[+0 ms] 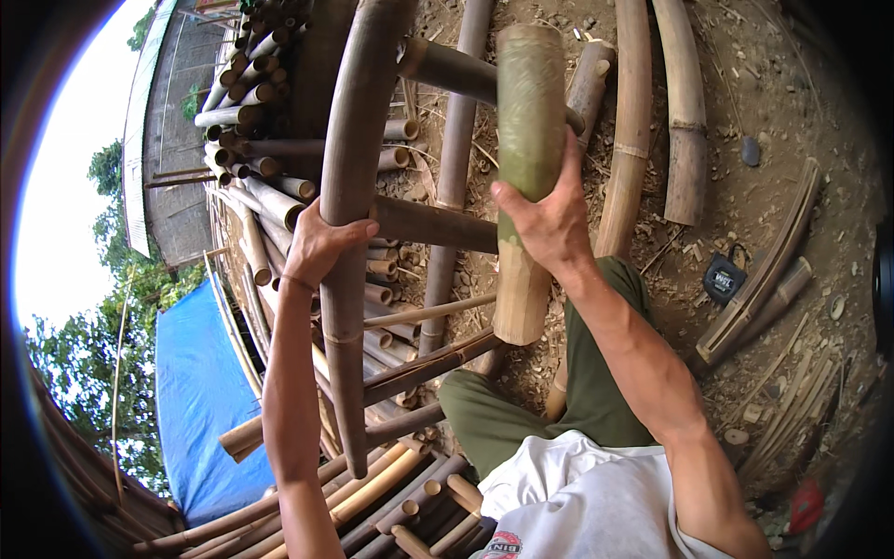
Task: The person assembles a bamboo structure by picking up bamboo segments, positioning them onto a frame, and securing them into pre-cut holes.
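Our right hand [559,219] is curled around the thick green bamboo piece [530,112], thumb across its front, above the pale lower end. Our left hand [321,242] clasps the dark bamboo pole [352,140], thumb laid over it. From that pole 2 crosspieces [436,224] run rightward, the upper passing behind the green piece. Beyond, cut bamboo poles [275,200] lie stacked at left, near a blue tarp [200,382]; a black tape measure [723,279] rests at right on dirt [768,210].
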`<action>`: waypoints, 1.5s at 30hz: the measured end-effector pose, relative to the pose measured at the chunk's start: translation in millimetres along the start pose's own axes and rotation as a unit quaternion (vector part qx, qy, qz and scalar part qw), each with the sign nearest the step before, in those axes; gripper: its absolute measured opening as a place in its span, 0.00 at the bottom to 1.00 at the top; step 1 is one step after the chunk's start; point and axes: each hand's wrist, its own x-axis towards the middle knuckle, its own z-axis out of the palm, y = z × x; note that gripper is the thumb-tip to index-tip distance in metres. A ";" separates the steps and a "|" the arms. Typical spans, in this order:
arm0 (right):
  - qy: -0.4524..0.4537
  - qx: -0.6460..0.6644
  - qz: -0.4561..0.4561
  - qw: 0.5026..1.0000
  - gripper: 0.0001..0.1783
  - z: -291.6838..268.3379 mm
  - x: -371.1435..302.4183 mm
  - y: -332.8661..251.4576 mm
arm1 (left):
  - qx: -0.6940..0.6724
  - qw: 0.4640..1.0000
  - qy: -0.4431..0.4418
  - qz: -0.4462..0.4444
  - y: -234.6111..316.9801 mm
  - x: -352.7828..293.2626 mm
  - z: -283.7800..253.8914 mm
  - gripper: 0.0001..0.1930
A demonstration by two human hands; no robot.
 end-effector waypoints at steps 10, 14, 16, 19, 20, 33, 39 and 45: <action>-0.009 -0.330 -0.234 0.915 0.42 -19.3 135.4 -135.0 | -0.072 0.995 -0.018 0.065 -1.6 -1.1 1.4 0.38; -0.027 -0.510 -0.314 0.800 0.42 8.6 163.9 -200.9 | -0.088 0.993 -0.009 0.080 -7.1 -3.3 4.8 0.38; -0.042 -0.576 -0.340 0.742 0.42 9.8 167.8 -224.6 | -0.085 0.991 0.001 0.101 -0.9 -0.6 10.4 0.37; -0.053 -0.618 -0.383 0.685 0.42 10.9 158.9 -238.7 | -0.063 0.994 -0.002 0.087 2.5 -2.9 13.0 0.38; -0.050 -0.620 -0.399 0.674 0.42 10.8 156.1 -239.2 | -0.056 0.994 0.006 0.094 5.1 -4.0 13.9 0.37; -0.082 -0.740 -0.412 0.526 0.41 3.9 126.2 -183.0 | 0.039 0.989 0.059 0.129 -9.6 1.7 17.8 0.41; -0.136 -0.800 -0.363 0.458 0.38 16.3 107.3 -239.0 | -0.096 0.987 -0.063 0.116 -29.2 -12.5 7.9 0.39; 0.007 -0.695 -0.442 0.567 0.38 46.2 121.7 -265.5 | -0.094 0.985 -0.048 0.135 -20.6 -17.1 12.2 0.36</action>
